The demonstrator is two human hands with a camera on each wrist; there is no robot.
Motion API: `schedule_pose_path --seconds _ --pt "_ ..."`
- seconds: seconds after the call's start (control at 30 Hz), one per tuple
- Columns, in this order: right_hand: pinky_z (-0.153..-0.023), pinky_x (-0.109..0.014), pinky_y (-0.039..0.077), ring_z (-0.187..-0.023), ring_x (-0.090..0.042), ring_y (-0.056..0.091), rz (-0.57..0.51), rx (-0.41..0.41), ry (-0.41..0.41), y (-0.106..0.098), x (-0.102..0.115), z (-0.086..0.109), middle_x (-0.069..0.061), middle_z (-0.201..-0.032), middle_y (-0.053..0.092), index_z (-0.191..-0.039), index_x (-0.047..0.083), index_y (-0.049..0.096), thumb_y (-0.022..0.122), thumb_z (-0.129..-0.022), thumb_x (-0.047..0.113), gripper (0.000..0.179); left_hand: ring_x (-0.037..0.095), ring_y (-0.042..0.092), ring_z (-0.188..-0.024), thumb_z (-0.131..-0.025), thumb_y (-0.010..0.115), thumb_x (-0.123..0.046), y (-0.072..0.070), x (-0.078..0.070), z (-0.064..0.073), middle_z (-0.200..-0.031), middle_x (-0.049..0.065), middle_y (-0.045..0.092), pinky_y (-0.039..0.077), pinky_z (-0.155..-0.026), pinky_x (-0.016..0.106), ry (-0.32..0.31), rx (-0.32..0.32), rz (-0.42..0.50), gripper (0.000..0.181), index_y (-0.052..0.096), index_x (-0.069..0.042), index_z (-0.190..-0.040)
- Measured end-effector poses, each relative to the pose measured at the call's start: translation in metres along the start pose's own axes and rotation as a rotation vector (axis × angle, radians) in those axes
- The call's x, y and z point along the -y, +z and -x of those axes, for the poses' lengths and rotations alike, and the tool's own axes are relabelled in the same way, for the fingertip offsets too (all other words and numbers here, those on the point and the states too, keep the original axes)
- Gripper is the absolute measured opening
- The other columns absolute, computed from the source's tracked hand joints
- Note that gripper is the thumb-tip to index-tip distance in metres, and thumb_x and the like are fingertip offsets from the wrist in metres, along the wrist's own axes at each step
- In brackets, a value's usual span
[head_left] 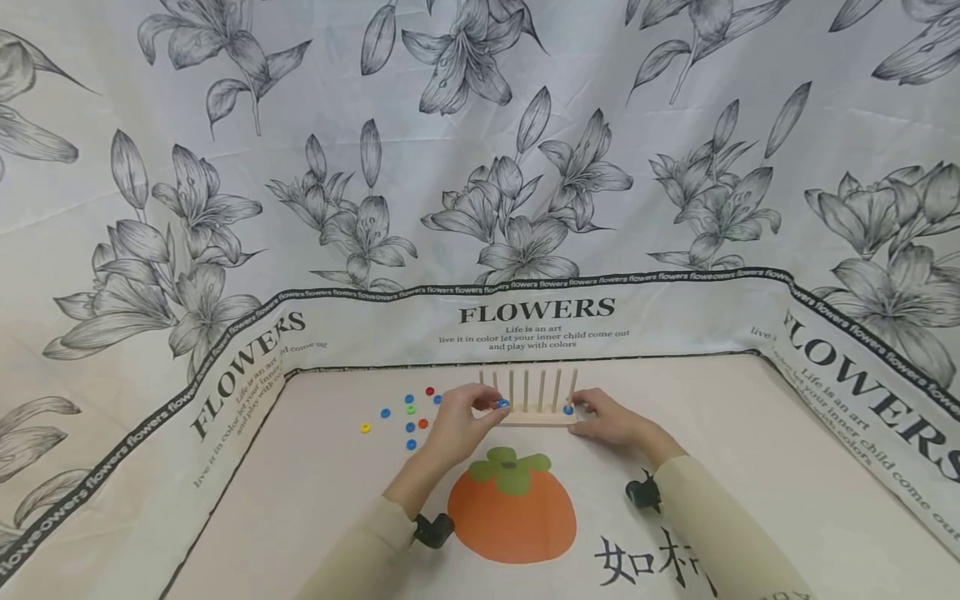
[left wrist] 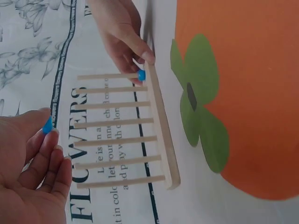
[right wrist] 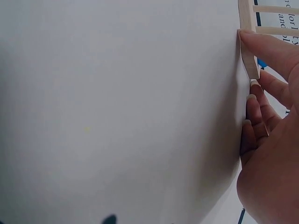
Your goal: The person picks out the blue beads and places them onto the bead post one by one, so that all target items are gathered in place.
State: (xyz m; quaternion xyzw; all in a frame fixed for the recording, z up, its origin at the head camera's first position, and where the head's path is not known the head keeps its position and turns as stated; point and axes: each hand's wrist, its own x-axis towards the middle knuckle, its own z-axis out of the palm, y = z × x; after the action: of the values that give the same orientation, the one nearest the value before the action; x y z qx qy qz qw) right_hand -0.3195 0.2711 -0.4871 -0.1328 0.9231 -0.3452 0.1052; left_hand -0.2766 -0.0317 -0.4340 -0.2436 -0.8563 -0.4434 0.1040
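Note:
A wooden rack [head_left: 538, 420] with a row of upright pegs stands on the cloth. My left hand [head_left: 459, 421] pinches a blue bead [left wrist: 47, 124] between thumb and forefinger, held out beside the free ends of the pegs in the left wrist view. Another blue bead [left wrist: 141, 75] sits low on the peg at the rack's right end. There my right hand [head_left: 611, 419] holds the end of the base, its thumb on the near edge and the other fingers behind, as the right wrist view shows.
Left of the rack lie loose beads: several blue ones [head_left: 386, 413], a yellow one [head_left: 365, 428], a green one [head_left: 410, 410] and red ones [head_left: 423, 423]. In front is an orange persimmon print [head_left: 513, 521] on the cloth. A flower-printed curtain [head_left: 525, 192] hangs behind.

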Motion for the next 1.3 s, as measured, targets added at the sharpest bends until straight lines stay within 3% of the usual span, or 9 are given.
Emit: schedule_pose_path --seconds 0.13,0.37,0.57,0.8,1.17,1.3 --pt "-0.111 -0.060 0.038 -0.133 -0.045 0.044 -0.002 0.003 -0.024 0.002 -0.004 -0.003 -0.027 -0.151 0.039 -0.148 -0.004 0.042 0.069 -0.095 0.033 0.070 0.019 0.065 -0.094 -0.093 0.077 -0.018 0.008 -0.003 -0.004 -0.096 0.000 0.071 0.057 -0.090 0.046 -0.004 0.006 0.012 0.017 0.074 -0.008 -0.107" --pt "-0.110 -0.061 0.039 -0.132 -0.045 0.045 0.008 0.003 -0.026 0.004 -0.004 -0.006 -0.028 -0.150 0.039 -0.148 -0.004 0.043 0.069 -0.094 0.034 0.071 0.013 0.064 -0.092 -0.093 0.077 -0.021 0.019 -0.007 -0.011 -0.097 -0.003 0.072 0.056 -0.086 0.035 0.016 0.017 -0.001 0.014 0.074 -0.012 -0.104" --pt "-0.109 -0.061 0.040 -0.131 -0.045 0.046 0.028 -0.002 -0.026 0.005 -0.006 -0.008 -0.028 -0.149 0.040 -0.147 -0.004 0.042 0.066 -0.096 0.031 0.067 0.017 0.064 -0.094 -0.094 0.076 -0.020 0.025 -0.011 -0.018 -0.098 -0.003 0.071 0.056 -0.088 0.037 0.005 0.039 0.011 0.014 0.074 -0.011 -0.105" --pt "-0.107 -0.060 0.042 -0.128 -0.046 0.047 0.036 0.009 -0.054 0.000 -0.003 -0.004 -0.029 -0.146 0.042 -0.145 -0.006 0.045 0.068 -0.094 0.035 0.069 0.009 0.063 -0.092 -0.093 0.077 -0.022 0.032 -0.016 -0.028 -0.098 -0.004 0.071 0.054 -0.086 0.026 -0.005 0.038 0.015 0.016 0.074 -0.011 -0.106" --pt "-0.105 -0.062 0.042 -0.126 -0.048 0.046 0.045 0.011 -0.101 -0.004 0.000 0.002 -0.032 -0.142 0.042 -0.142 -0.008 0.045 0.067 -0.096 0.032 0.065 0.013 0.065 -0.093 -0.094 0.076 -0.018 0.047 -0.030 -0.038 -0.101 0.001 0.073 0.055 -0.085 0.027 0.017 0.022 0.023 0.019 0.074 -0.008 -0.110" --pt "-0.106 -0.062 0.042 -0.127 -0.046 0.046 0.041 0.019 -0.073 -0.003 0.002 0.002 -0.030 -0.144 0.042 -0.143 -0.007 0.045 0.067 -0.095 0.029 0.064 0.009 0.063 -0.091 -0.095 0.075 -0.018 0.052 -0.034 -0.042 -0.099 0.000 0.072 0.056 -0.086 0.029 0.024 0.022 0.043 0.017 0.073 -0.007 -0.108"
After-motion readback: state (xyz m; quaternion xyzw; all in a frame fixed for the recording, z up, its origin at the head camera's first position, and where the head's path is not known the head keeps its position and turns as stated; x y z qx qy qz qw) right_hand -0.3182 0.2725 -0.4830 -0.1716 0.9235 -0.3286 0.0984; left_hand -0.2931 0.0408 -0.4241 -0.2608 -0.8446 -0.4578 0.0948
